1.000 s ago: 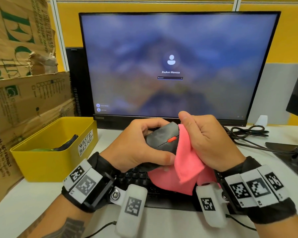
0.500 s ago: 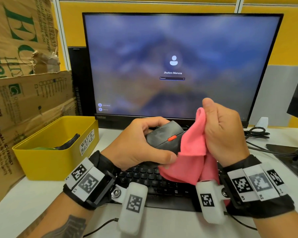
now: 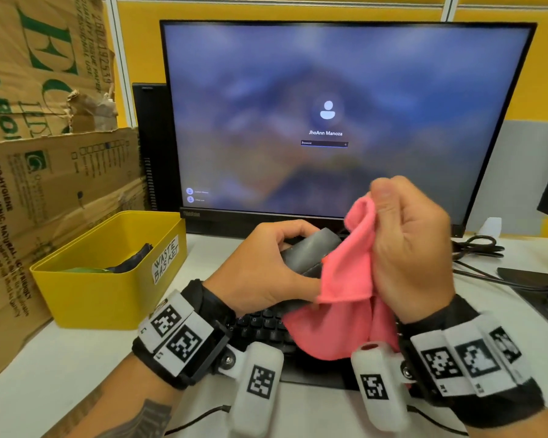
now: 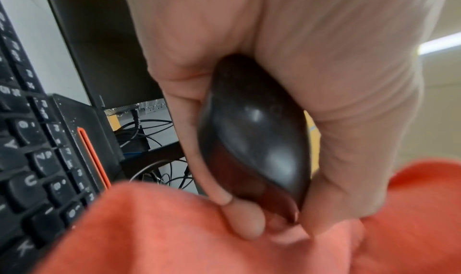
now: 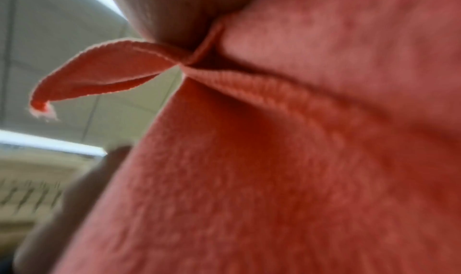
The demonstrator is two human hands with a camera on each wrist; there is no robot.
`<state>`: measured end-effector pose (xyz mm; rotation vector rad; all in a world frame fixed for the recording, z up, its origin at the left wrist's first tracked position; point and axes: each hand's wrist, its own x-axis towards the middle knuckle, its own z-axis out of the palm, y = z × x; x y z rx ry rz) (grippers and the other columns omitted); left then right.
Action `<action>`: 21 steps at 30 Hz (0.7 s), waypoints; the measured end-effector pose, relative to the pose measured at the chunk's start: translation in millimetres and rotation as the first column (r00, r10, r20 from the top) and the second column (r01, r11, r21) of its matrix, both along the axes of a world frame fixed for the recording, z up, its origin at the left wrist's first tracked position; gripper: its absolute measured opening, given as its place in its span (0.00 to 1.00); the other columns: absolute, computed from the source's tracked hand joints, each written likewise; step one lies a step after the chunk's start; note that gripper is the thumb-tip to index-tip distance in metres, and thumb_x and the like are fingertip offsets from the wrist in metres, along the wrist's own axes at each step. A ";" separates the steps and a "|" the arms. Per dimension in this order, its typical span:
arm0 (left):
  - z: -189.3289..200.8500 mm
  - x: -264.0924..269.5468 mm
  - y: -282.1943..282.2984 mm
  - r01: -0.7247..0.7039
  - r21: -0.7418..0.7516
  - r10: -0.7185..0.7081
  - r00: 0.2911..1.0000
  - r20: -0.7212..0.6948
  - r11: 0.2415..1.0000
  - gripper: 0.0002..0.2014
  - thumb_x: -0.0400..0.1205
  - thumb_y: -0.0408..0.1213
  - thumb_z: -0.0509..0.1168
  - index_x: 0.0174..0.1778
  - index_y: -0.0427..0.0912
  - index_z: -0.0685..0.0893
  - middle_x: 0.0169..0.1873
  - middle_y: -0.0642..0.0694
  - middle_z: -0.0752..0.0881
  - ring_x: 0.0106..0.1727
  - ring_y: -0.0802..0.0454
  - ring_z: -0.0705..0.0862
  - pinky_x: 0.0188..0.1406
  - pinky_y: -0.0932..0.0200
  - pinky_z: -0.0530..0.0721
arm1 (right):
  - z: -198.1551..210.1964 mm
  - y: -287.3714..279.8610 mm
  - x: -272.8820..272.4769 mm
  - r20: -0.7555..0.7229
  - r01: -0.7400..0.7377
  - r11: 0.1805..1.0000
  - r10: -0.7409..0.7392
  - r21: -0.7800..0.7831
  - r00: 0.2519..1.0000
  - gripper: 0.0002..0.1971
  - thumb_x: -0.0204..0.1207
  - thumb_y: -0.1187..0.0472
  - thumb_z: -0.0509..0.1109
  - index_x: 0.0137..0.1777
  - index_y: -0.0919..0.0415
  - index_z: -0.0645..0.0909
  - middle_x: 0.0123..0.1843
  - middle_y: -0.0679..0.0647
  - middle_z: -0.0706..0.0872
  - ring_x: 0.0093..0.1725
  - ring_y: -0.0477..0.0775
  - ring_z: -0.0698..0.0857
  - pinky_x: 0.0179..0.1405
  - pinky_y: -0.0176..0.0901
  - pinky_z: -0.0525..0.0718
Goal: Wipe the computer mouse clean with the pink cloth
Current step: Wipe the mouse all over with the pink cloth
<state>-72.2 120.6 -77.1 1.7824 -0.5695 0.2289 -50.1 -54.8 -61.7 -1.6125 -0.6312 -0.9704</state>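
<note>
My left hand [image 3: 266, 270] grips the computer mouse [image 3: 310, 251] at frame centre, above the keyboard [image 3: 260, 330]. My right hand [image 3: 408, 248] pinches the pink cloth [image 3: 345, 279] bunched; that loose hold may slip, or the hanging folds drag keys.

left hand [image 3: 260, 267]: grips mouse [image 3: 310, 251] | right hand [image 3: 408, 248]: holds pink cloth [image 3: 345, 295] | above keyboard [image 3: 260, 330]

Dark mouse [image 3: 310, 252] held aloft, pink cloth [image 3: 345, 292] draped beside

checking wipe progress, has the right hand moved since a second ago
Yes. The right hand, gripping the cloth, has risen off the mouse; its thumb now overlaps the monitor screen higher above the bottom bezel.
</note>
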 end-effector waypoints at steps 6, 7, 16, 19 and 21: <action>-7.2 2.1 -8.1 0.001 0.009 -0.002 0.999 0.051 1.000 0.20 0.71 0.25 0.84 0.59 0.35 0.91 0.53 0.37 0.94 0.56 0.39 0.93 0.61 0.42 0.90 | -13.6 10.9 -1.8 0.089 0.130 0.952 -0.110 -0.277 0.990 0.10 0.83 0.57 0.73 0.43 0.59 0.79 0.40 0.49 0.82 0.40 0.48 0.80 0.45 0.27 0.74; -7.1 2.3 -7.6 0.005 -0.020 -0.004 0.999 0.046 1.000 0.19 0.70 0.25 0.84 0.57 0.35 0.91 0.53 0.35 0.94 0.56 0.39 0.93 0.61 0.42 0.90 | -14.4 10.5 -1.3 0.120 0.154 0.942 -0.123 -0.299 0.985 0.10 0.82 0.56 0.75 0.43 0.58 0.80 0.42 0.49 0.81 0.41 0.50 0.80 0.47 0.30 0.74; 1.9 -3.8 -5.2 0.107 -0.510 -0.260 0.936 -0.239 0.853 0.28 0.69 0.38 0.71 0.61 0.21 0.83 0.40 0.38 0.88 0.35 0.47 0.88 0.38 0.58 0.87 | -5.4 -7.7 -1.3 0.082 0.102 0.930 -0.077 -0.355 0.994 0.07 0.75 0.55 0.79 0.51 0.50 0.95 0.44 0.48 0.78 0.42 0.42 0.80 0.47 0.29 0.73; 7.8 -3.7 -4.4 -0.002 -0.634 -0.251 0.917 -0.310 0.773 0.27 0.71 0.47 0.72 0.58 0.29 0.88 0.52 0.32 0.85 0.52 0.36 0.83 0.52 0.48 0.81 | -6.1 -10.8 1.4 0.017 0.018 0.934 -0.012 -0.356 1.000 0.11 0.74 0.57 0.77 0.55 0.49 0.94 0.46 0.46 0.84 0.42 0.44 0.82 0.45 0.26 0.73; 7.4 -1.5 -4.3 -0.065 -0.633 -0.209 0.914 -0.348 0.772 0.23 0.77 0.54 0.68 0.55 0.37 0.90 0.51 0.34 0.86 0.53 0.36 0.82 0.49 0.48 0.80 | -7.7 -10.4 3.2 0.005 0.013 0.936 -0.012 -0.353 1.000 0.11 0.74 0.57 0.76 0.55 0.50 0.93 0.46 0.46 0.87 0.43 0.46 0.84 0.47 0.28 0.76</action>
